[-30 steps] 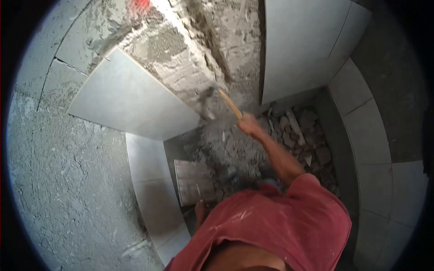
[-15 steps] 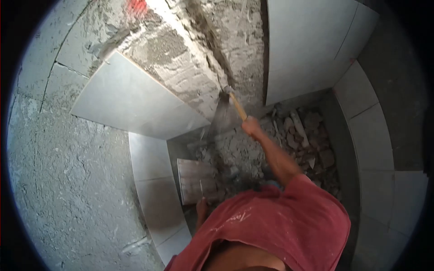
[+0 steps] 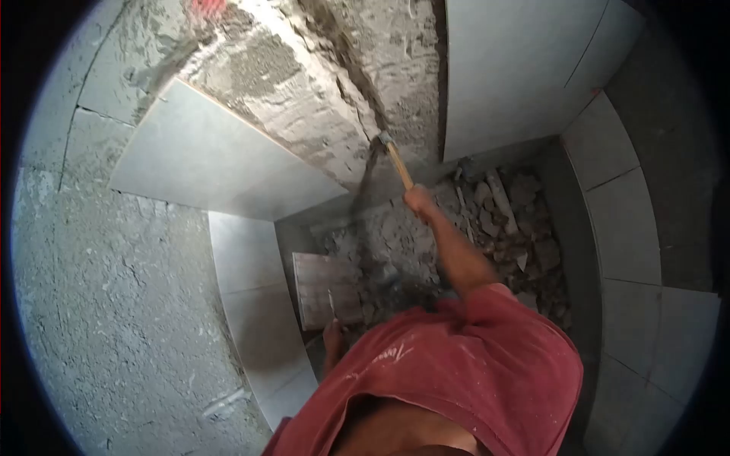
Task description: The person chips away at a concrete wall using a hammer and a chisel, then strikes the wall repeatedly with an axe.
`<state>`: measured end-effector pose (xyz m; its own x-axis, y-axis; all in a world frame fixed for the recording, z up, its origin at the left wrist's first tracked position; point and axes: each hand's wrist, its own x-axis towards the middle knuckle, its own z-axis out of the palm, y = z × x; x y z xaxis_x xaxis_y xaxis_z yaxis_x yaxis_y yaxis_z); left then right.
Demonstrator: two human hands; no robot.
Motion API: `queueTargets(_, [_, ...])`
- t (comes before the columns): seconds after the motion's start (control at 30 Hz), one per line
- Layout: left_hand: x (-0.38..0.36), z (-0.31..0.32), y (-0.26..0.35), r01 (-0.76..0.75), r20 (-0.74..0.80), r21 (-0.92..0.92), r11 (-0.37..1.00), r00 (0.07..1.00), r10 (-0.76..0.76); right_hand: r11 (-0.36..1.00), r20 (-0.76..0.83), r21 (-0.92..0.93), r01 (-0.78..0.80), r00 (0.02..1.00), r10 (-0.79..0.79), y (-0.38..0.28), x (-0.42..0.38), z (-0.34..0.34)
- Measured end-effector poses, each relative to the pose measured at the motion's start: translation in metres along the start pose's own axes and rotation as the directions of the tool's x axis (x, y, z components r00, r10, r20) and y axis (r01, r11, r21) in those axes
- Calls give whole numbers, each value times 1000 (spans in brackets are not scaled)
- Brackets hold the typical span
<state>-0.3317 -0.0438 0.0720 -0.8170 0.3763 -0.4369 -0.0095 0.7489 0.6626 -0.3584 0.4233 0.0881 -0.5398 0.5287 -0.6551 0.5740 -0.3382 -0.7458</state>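
Observation:
My right hand is wrapped round the wooden handle of a hammer. The small grey hammer head is up against the lower end of a rough groove chiselled down the bare wall. Low on the left, my left hand is closed round the bottom of a thin pale rod, which points upward and overlaps a tile in this view. That brownish tile with plank-like stripes leans beside the tiled side wall.
Broken rubble and grey debris cover the floor in front of me. A large pale wall tile borders the bare patch on the left, another tile on the right. Rough cement lies at far left.
The hammer head has shifted slightly up and right at the groove's end. My left hand and its rod have risen a little leftward. The view has tilted slightly, and the bright light has dimmed.

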Motion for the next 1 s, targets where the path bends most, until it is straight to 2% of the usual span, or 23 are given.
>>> queueTargets(0.07, [17,-2,1,36,-3,-97,995,999,-37,973,-43,-229,14,999,-24,-32,-35,-4])
queueTargets(0.13, [12,-1,-37,-45,65,167,985,997,35,928,-22,-213,306,948,-318,-66,-98,-13])
queueTargets(0.17, [27,9,-34,-55,64,161,985,997,46,803,17,-271,531,837,-547,-91,-114,-21])
queueTargets(0.2, [20,9,-39,-105,76,273,956,993,87,645,79,-302,702,692,-717,-102,-135,-21])
queueTargets(0.27, [13,8,-48,-157,100,380,912,987,128,351,61,-253,902,376,-924,-135,-156,-23])
queueTargets(0.3, [19,11,-52,-129,98,291,948,990,105,346,60,-260,902,372,-926,-144,-147,-25])
queueTargets(0.37, [6,11,-48,-70,95,203,977,994,52,-42,-38,-75,996,-45,-998,-148,-132,-20])
queueTargets(0.4, [3,6,-14,-15,63,136,991,998,7,-43,-97,-89,995,-52,-994,-128,-109,-16])
queueTargets(0.47, [4,6,6,19,-9,-28,999,1000,-19,492,-219,-169,854,455,-863,-46,-46,1])
queueTargets(0.5, [-4,7,-6,35,-11,-35,999,999,-35,872,-126,-99,480,863,-489,-3,-12,3])
queueTargets(0.53, [0,12,-12,-165,-68,129,978,982,175,995,-22,-92,-30,999,28,15,12,-4])
queueTargets(0.57, [15,7,-13,-353,-92,312,882,913,398,993,-17,-117,31,999,-33,9,5,-6])
queueTargets(0.6, [26,4,-2,-365,-104,307,879,905,412,984,-12,-151,92,995,-95,-2,-6,-12])
queueTargets(0.63, [22,10,17,-231,-131,107,967,961,244,978,-10,-179,105,994,-108,-23,-12,-24])
queueTargets(0.67, [-3,9,18,-49,-103,-84,995,994,40,987,67,-158,7,998,4,-29,-30,-25])
queueTargets(0.7, [-21,9,7,-25,-105,-94,995,994,15,986,141,-140,-86,984,106,-32,-40,-23])
queueTargets(0.73, [-10,16,6,-13,-98,-157,987,995,-2,986,139,-158,-48,988,71,-37,-31,-22])
queueTargets(0.8, [-9,20,-1,29,-96,-233,972,994,-53,992,-7,-88,94,995,-95,-10,-33,-7])
queueTargets(0.83, [-11,24,-4,-61,-133,-172,983,990,38,989,2,-111,93,996,-94,-7,-28,-7])
queueTargets(0.87, [-7,32,-4,-159,-165,-112,981,976,139,961,-40,-213,178,981,-191,-7,-20,-13])
queueTargets(0.9, [-13,35,-4,-145,-168,-131,981,978,122,918,-65,-313,245,958,-278,-7,-23,-15])
queueTargets(0.97, [-2,34,0,121,-68,-188,975,988,-136,916,-42,-265,301,946,-323,-13,-30,-18])
queueTargets(1.0, [-2,33,-2,119,-69,-203,972,988,-136,918,-26,-199,343,934,-355,-19,-36,-20])
